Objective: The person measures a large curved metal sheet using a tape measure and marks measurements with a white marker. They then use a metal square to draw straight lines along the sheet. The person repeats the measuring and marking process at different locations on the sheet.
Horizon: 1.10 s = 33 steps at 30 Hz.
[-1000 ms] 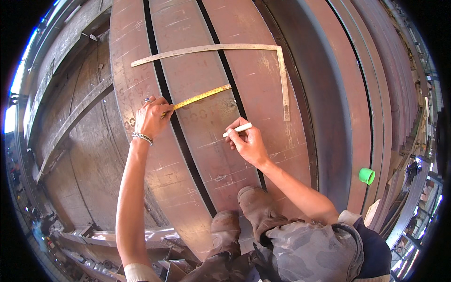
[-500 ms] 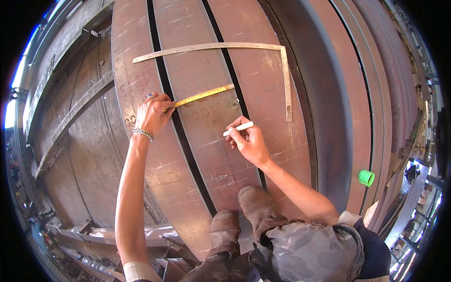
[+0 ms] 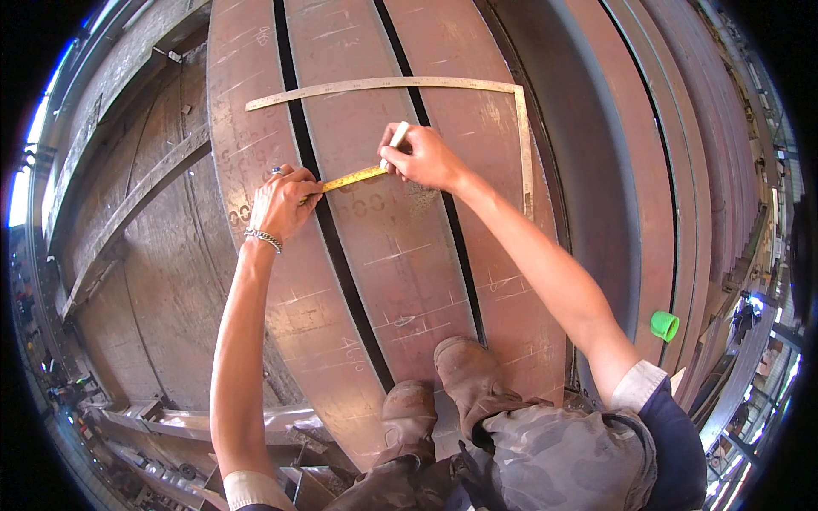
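Observation:
A yellow measuring tape point(image 3: 351, 180) stretches across the middle steel strip point(image 3: 396, 298). My left hand point(image 3: 287, 203), with a ring and a chain bracelet, is closed on the tape's left part, over the dark gap between the left and middle strips. In my right hand point(image 3: 426, 158) a white chalk stick point(image 3: 398, 138) is pinched, tilted, with its lower end beside the tape. That hand hides the tape's right end. Farther away, an L-shaped metal square point(image 3: 375, 83) lies across the strips, its short leg running back toward me on the right strip.
My boots point(image 3: 469, 375) stand on the near end of the strips. To the right are long steel beams point(image 3: 596, 170) and a green plastic cup point(image 3: 665, 324) lying on one. At left is a lower framework with a metal bar point(image 3: 136, 217). Chalk lines mark the strips.
My right hand has moved away from me and slightly left, bringing the chalk from below the tape up to its right part. My left hand keeps its grip in nearly the same place.

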Each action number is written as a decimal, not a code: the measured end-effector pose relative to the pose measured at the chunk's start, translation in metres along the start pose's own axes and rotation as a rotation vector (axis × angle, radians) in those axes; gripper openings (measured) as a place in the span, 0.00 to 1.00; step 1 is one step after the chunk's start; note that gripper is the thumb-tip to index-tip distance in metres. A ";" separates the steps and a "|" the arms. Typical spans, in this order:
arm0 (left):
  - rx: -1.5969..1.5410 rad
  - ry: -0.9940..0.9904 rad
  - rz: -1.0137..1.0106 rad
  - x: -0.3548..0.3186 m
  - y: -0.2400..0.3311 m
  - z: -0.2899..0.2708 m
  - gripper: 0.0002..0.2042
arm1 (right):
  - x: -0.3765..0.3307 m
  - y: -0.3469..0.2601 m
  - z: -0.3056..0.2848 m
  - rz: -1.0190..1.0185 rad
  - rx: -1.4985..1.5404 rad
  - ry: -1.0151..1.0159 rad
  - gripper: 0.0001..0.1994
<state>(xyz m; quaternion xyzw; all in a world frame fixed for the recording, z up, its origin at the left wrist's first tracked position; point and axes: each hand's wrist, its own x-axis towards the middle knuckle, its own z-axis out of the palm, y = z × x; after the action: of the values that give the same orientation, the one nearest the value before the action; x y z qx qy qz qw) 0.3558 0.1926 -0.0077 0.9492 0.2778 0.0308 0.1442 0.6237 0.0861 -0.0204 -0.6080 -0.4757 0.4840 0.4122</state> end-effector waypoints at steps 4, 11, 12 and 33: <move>-0.019 0.000 0.022 0.000 0.000 -0.001 0.06 | 0.038 0.004 0.000 0.032 -0.187 -0.126 0.12; -0.017 -0.023 -0.015 0.000 -0.002 0.002 0.06 | 0.056 0.017 0.003 -0.023 -0.368 -0.203 0.15; -0.021 -0.026 -0.010 0.000 -0.002 0.002 0.07 | 0.055 0.017 0.003 -0.031 -0.391 -0.201 0.15; -0.004 -0.004 0.002 -0.001 -0.001 0.003 0.06 | 0.044 0.005 0.009 -0.119 -0.482 -0.171 0.13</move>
<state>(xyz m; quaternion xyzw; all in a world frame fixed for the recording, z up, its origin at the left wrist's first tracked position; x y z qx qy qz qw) 0.3545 0.1923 -0.0109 0.9493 0.2766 0.0297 0.1466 0.6188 0.1280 -0.0358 -0.6162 -0.6455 0.3812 0.2414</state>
